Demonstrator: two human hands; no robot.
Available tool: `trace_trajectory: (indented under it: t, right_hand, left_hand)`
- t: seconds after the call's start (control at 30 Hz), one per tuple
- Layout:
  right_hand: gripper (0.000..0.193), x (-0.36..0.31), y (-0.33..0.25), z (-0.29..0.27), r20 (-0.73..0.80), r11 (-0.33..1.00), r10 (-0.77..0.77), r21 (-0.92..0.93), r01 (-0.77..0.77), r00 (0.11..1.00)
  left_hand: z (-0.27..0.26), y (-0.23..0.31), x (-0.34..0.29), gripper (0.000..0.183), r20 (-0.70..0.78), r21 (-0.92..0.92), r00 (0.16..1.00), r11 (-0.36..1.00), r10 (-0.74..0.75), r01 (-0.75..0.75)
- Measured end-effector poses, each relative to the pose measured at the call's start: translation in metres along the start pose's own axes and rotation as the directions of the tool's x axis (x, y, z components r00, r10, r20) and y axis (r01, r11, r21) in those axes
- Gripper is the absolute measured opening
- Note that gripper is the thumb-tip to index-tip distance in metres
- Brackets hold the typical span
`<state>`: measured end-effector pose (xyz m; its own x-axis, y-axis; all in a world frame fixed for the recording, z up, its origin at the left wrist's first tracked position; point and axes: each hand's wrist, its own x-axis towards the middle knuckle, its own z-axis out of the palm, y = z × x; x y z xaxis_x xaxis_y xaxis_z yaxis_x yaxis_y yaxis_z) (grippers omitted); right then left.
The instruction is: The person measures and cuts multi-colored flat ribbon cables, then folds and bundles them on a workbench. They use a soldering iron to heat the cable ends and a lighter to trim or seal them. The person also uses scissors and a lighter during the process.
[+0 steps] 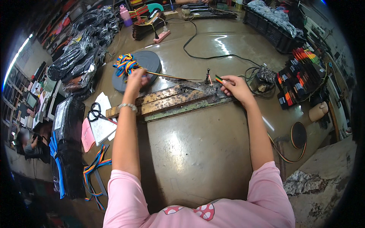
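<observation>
My left hand (pixel 137 79) is closed at the edge of a tangled bundle of rainbow-striped webbing (pixel 126 64), which lies on a big grey roll of strap (pixel 147 62). From its fingers a narrow length of webbing (pixel 173 76) stretches right, above a scorched wooden board (pixel 163 99). My right hand (pixel 236 88) pinches a short striped webbing end (pixel 219 79) between thumb and fingers. Close to those fingertips stands a small upright metal post (pixel 208 72), with an orange-red glowing spot beside it. Whether the two webbing pieces are joined cannot be made out.
Black-handled scissors (pixel 95 113) rest on papers at left, near cut striped straps (pixel 99 163). A black power cord crosses the table to a pink power strip (pixel 162 37). At right are stacked striped straps (pixel 300 76), a small webbing roll (pixel 298 135) and a black crate (pixel 272 28).
</observation>
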<state>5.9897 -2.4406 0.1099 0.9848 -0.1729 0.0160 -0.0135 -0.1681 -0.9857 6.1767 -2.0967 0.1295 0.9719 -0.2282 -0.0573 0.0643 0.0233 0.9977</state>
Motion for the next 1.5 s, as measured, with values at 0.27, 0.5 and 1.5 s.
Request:
trace_trajectory:
  t: [0.27,0.5,1.5]
  right_hand:
    - [0.025,0.017,0.012,0.013,0.017,0.981,0.149,0.127,-0.150,0.989]
    - [0.028,0.013,0.008,0.012,0.013,0.985,0.117,0.129,-0.117,0.993]
    - [0.027,0.020,0.011,0.014,-0.007,0.984,0.150,0.095,-0.148,0.989]
  left_hand:
    - [0.051,0.072,-0.030,0.022,0.262,-0.369,0.888,0.889,0.378,-0.270]
    - [0.146,0.001,-0.069,0.028,0.424,0.171,0.904,0.976,0.052,-0.136]
    - [0.173,-0.028,-0.065,0.021,0.235,0.109,0.970,0.994,-0.056,0.031]
